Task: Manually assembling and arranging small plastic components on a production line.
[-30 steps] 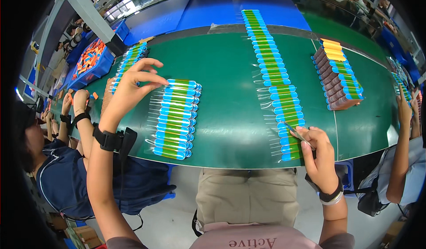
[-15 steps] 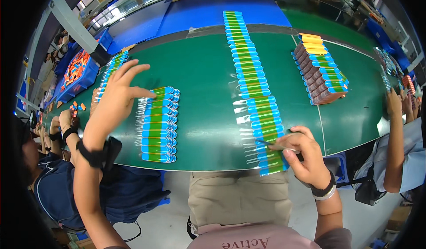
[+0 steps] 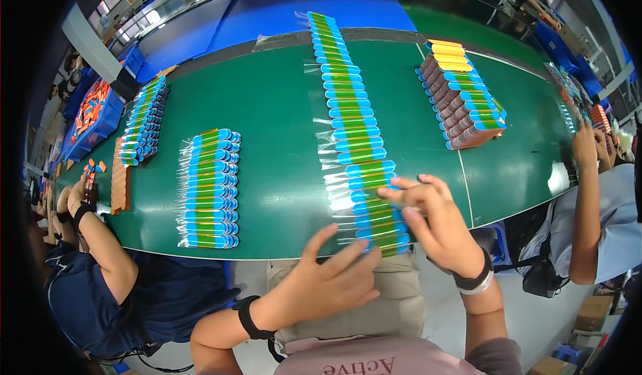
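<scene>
A long row of overlapping blue-and-green packets in clear sleeves (image 3: 348, 117) runs down the green table (image 3: 274, 107) toward me. My right hand (image 3: 438, 224) lies on the near end of this row, fingers spread over the last packets and thumb touching one. My left hand (image 3: 334, 278) hovers at the table's front edge just left of that end. Its fingers are apart and point toward the packets, and it holds nothing. A shorter batch of the same packets (image 3: 208, 188) lies further left.
A pile of stacked packets with yellow ones on top (image 3: 465, 104) sits at the right. Another packet row (image 3: 142, 121), a brown stack (image 3: 120, 184) and a blue bin of orange pieces (image 3: 93, 114) are far left. Co-workers sit at my left (image 3: 100, 261) and right (image 3: 592, 201).
My left hand has left the shorter batch and swung down and right to the near end of the long row. My right hand stays on that end, fingers now spread.
</scene>
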Demonstrator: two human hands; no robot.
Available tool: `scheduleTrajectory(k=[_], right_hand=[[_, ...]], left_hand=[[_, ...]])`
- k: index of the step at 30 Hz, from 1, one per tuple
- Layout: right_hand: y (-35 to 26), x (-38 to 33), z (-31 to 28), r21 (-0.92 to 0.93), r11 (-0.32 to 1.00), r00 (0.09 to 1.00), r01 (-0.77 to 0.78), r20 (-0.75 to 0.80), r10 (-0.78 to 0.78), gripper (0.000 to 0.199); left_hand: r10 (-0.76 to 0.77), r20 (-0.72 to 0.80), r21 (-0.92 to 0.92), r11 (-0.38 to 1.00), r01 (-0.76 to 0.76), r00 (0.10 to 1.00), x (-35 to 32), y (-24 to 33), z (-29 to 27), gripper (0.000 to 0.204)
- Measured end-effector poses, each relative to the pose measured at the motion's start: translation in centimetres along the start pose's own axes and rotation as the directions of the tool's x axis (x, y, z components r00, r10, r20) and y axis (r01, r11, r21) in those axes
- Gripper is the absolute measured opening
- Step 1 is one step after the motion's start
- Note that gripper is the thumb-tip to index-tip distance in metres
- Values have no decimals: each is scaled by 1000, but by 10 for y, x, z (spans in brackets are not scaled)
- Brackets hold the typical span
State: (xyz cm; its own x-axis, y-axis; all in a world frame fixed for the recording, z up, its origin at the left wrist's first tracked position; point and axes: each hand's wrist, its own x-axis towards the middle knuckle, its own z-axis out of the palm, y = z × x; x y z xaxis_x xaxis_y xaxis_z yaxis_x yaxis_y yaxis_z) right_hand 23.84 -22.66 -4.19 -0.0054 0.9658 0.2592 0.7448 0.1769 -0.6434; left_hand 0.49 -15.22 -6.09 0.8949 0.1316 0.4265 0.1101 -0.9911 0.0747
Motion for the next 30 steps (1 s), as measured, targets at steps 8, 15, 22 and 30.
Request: scheduleTrajectory(k=[8,15,22,30], right_hand=[[3,-23,-12,72,996,992,59,103,-66,9],[1,-32,-17,194,979,990,60,113,-83,10],[-24,-46,-3,-82,981,961,176,-202,-189,24],[-35,-49,16,-249,936,938,248,-180,-296,30]], left_hand=[[-336,-303,-161,941,299,892,12,-20,-14,38],[-602,104,-240,757,607,792,22,-20,-16,62],[-662,154,-137,721,679,734,-1,19,-22,68],[-685,150,-141,699,701,713,-15,35,-13,70]])
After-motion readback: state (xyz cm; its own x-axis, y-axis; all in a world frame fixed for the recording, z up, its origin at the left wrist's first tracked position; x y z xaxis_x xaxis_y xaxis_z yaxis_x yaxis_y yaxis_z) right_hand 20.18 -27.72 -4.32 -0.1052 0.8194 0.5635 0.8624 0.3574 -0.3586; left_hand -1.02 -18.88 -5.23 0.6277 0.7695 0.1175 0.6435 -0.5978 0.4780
